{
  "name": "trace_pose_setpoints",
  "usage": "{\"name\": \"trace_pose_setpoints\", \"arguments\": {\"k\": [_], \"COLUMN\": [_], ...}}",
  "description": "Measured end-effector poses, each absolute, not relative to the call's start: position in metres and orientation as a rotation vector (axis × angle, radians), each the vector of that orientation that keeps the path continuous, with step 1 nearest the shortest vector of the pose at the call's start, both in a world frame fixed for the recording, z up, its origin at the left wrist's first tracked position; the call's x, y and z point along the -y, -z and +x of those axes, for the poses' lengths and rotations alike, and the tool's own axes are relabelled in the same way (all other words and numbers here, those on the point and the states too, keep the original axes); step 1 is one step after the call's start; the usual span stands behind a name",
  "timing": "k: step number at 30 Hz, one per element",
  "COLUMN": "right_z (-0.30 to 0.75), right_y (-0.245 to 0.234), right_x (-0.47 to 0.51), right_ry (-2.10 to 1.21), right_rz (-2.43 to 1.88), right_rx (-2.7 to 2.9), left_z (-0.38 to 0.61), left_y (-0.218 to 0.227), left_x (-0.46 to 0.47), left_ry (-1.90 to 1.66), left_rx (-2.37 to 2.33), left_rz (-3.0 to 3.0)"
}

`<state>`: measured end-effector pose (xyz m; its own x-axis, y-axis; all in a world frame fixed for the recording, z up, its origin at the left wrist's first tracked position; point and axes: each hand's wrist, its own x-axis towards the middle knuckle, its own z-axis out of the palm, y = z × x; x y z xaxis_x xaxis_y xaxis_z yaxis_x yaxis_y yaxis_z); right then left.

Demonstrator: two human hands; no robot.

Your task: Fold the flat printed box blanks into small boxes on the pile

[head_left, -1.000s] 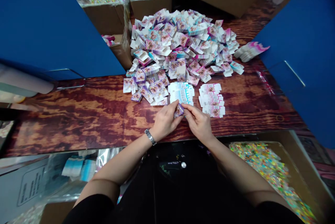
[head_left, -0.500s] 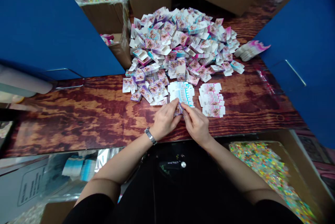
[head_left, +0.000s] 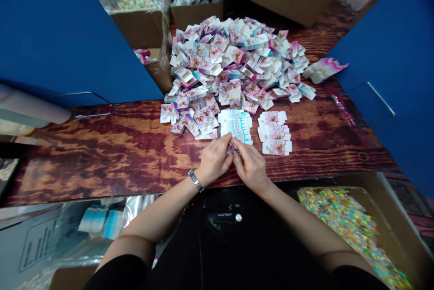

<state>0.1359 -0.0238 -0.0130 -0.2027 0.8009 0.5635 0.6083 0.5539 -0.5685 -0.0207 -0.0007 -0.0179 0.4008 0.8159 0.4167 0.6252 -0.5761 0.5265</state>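
Left hand and right hand pinch carton near tabletop edge, roomier leftward

No text readable: print on small boxes and pale carton, lower left, too blurred.

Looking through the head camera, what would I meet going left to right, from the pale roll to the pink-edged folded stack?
Pale roll → silver watch → left hand → small carton → right hand → flat pink-edged cartons → pink-edged folded stack.
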Motion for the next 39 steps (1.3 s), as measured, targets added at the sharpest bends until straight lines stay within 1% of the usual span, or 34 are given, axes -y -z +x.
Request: {"name": "trace_pose_setpoints", "arguments": {"k": [3, 6, 8, 10, 11, 12, 15, 17, 18, 21, 26, 29, 34, 39], "right_z": [0.136, 0.136, 0.136, 0.135, 0.135, 0.134, 0.134, 0.134, 0.135, 0.136, 0.134, 0.133, 0.133, 0.134], "right_y": [0.019, 0.025, 0.029, 0.034, 0.036, 0.039, 0.05, 0.058, 0.061, 0.067, 0.064, 0.065, 0.07, 0.073], "right_x": [0.025, 0.027, 0.029, 0.03, 0.03, 0.03, 0.033, 0.035, 0.036, 0.039, 0.035, 0.031, 0.032, 0.033], "right_ry": [-0.404, -0.527, -0.536, -0.534, -0.538, -0.543, -0.531, -0.481, -0.449, -0.373, -0.383, -0.41, -0.421, -0.42], "right_rz": [-1.171, -1.194, -1.205, -1.223, -1.225, -1.221, -1.187, -1.155, -1.136, -1.092, -1.099, -1.12, -1.141, -1.14], "right_rx": [1.941, 1.94, 1.917, 1.897, 1.896, 1.901, 1.951, 1.999, 2.028, 2.1, 2.151, 2.154, 2.138, 2.12], "left_z": [-0.026, -0.038, -0.048, -0.057, -0.06, -0.063, -0.067, -0.069, -0.07, -0.074, -0.073, -0.056, -0.021, -0.002], "left_y": [0.023, 0.017, 0.001, -0.026, -0.043, -0.061, -0.112, -0.127, -0.127, -0.099, -0.021, 0.01, 0.036, 0.047], "left_x": [0.005, -0.001, -0.019, -0.048, -0.065, -0.083, -0.125, -0.139, -0.141, -0.136, -0.109, -0.09, -0.081, -0.109], "left_ry": [-0.73, -0.47, -0.374, -0.382, -0.436, -0.562, -1.097, -1.328, -1.395, -1.414, -1.216, -1.086, -0.766, -0.567], "left_rx": [-1.28, -1.198, -1.153, -1.194, -1.243, -1.323, -1.414, -1.403, -1.396, -1.376, -1.319, -1.173, -0.986, -1.139], "left_rz": [2.429, 2.564, 2.685, 2.802, 2.845, 2.868, 2.841, 2.763, 2.722, 2.63, 2.548, 2.554, 2.707, 2.773]}}
